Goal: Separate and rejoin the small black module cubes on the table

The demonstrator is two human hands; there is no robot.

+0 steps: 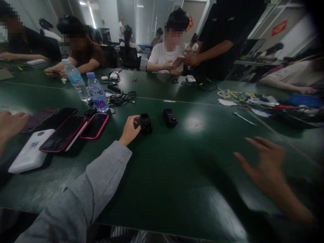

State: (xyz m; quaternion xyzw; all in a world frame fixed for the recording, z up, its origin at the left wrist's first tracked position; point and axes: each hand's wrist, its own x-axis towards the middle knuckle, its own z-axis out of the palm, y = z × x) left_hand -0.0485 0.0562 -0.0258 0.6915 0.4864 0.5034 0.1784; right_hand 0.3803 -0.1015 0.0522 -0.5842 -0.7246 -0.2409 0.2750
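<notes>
My left hand (130, 130), coming out of a grey sleeve, reaches to the left side of a small black boxy device (146, 123) on the green table. Its fingers are slightly curled and apart, with the tips right at the device's edge; whether they touch it I cannot tell. A second black device (170, 117), with a small dark screen and light markings, lies just to the right. My right hand (268, 165) hovers over the right part of the table, somewhat blurred, with thumb and fingers spread and nothing in it.
Phones (95, 125) and a white power bank (32, 150) lie on the left, near another person's hand (11, 126). Two water bottles (97, 92) stand behind, beside black cables (121, 99). Tangled wires (253, 99) and a thin metal tool (245, 118) lie right. People sit opposite.
</notes>
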